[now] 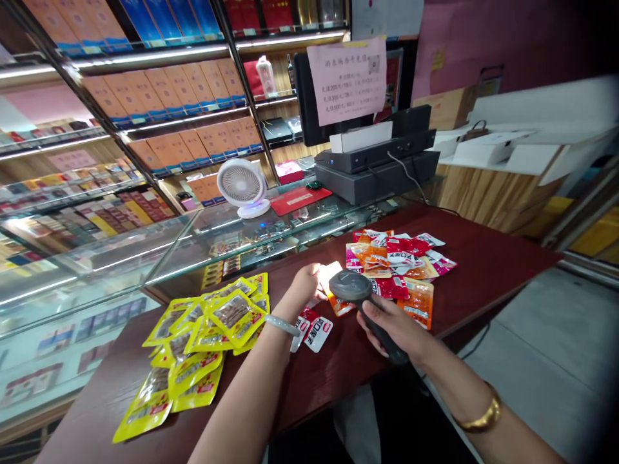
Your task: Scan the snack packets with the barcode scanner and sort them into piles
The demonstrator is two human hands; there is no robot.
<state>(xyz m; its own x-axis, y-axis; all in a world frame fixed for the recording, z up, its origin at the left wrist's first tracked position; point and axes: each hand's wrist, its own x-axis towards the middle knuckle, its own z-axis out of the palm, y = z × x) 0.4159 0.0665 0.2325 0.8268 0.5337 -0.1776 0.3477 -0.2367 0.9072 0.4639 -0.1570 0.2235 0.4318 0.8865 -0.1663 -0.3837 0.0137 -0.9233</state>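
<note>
My right hand [387, 325] is wrapped round the handle of a dark grey barcode scanner [351, 285]. The scanner's head points left, and its light falls on an orange snack packet [340, 305]. At the packet's left edge my left hand [309, 283] pinches it, fingers closed and partly hidden. Just below lie a few red and white snack packets [318, 332]. Beyond the scanner spreads a pile of red, pink and orange snack packets [387, 252]. To the left of my left forearm rests a heap of yellow snack packets [236, 316].
The dark red table [493, 251] adjoins a glass display counter [203, 235]. On the counter stand a white fan [242, 183], a red folder [300, 201] and a register with a monitor [377, 174]. Shelves of boxes [164, 93] rise behind. White boxes [493, 148] sit at right.
</note>
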